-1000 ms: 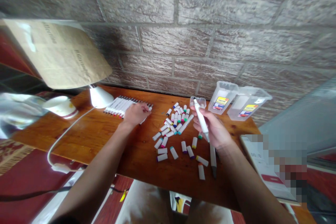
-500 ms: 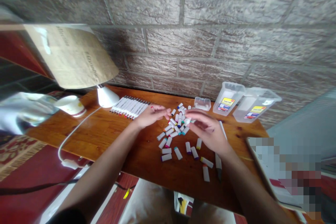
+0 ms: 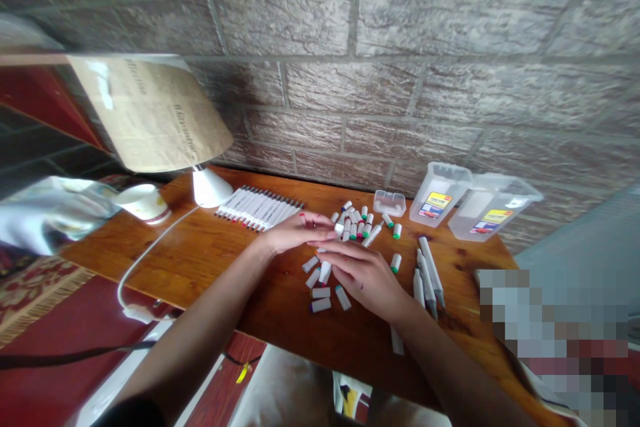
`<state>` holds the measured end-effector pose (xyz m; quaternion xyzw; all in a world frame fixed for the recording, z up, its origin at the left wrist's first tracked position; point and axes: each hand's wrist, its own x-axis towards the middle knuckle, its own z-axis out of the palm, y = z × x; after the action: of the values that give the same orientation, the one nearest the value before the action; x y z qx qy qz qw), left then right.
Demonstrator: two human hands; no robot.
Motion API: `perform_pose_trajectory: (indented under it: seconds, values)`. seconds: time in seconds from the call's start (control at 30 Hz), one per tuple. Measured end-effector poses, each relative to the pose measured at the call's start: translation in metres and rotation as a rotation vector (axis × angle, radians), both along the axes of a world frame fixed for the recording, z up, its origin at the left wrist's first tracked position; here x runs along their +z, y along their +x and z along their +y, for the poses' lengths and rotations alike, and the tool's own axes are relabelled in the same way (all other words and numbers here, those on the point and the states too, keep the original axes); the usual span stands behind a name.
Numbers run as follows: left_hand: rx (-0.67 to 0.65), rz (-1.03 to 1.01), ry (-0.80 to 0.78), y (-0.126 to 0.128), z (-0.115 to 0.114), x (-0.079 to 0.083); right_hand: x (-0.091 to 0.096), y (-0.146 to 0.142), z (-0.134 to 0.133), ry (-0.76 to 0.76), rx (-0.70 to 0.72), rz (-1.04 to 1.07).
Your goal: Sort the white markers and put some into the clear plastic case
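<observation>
My left hand comes in low over the marker caps, its fingers stretched to the right. Palm down, my right hand reaches across with fingers extended to the left, their tips close to the left fingertips. Nothing held can be made out in either hand. Small white caps with coloured ends lie between and around the hands, among them a green-ended cap, a purple-ended cap and a teal-ended cap. Some caps are hidden beneath the right hand.
A row of white markers lies left, near the lamp and a paper cup. Several loose markers lie right. A small clear box and two clear containers stand at the back. A white cable crosses the left edge.
My right hand has moved down and left over the caps, closer to my left hand. Several loose markers on the right now show from behind my right arm.
</observation>
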<state>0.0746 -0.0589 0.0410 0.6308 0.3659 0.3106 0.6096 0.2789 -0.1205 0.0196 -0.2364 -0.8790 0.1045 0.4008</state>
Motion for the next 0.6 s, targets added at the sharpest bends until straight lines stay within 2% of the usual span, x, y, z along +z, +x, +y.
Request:
perform_pose_trajectory:
  seconds: [0.1,0.2,0.3,0.43,0.5,0.6]
  values:
    - [0.08,0.023,0.029,-0.003,0.003,0.001,0.001,-0.002,-0.002,-0.014,-0.036,0.05]
    - [0.176,0.132,0.143,-0.013,0.009,0.001,0.003,0.001,-0.002,-0.023,-0.133,0.154]
    - [0.311,0.37,0.307,-0.027,0.016,-0.001,0.005,0.007,0.002,-0.038,-0.261,0.254]
    - [0.417,0.821,0.478,-0.038,0.021,-0.004,0.007,0.014,0.005,-0.106,-0.368,0.287]
    - [0.454,0.971,0.485,-0.04,0.022,-0.005,0.007,0.015,0.006,-0.119,-0.38,0.298]
    - [0.494,1.083,0.457,-0.04,0.021,-0.006,0.007,0.013,0.006,-0.12,-0.369,0.302]
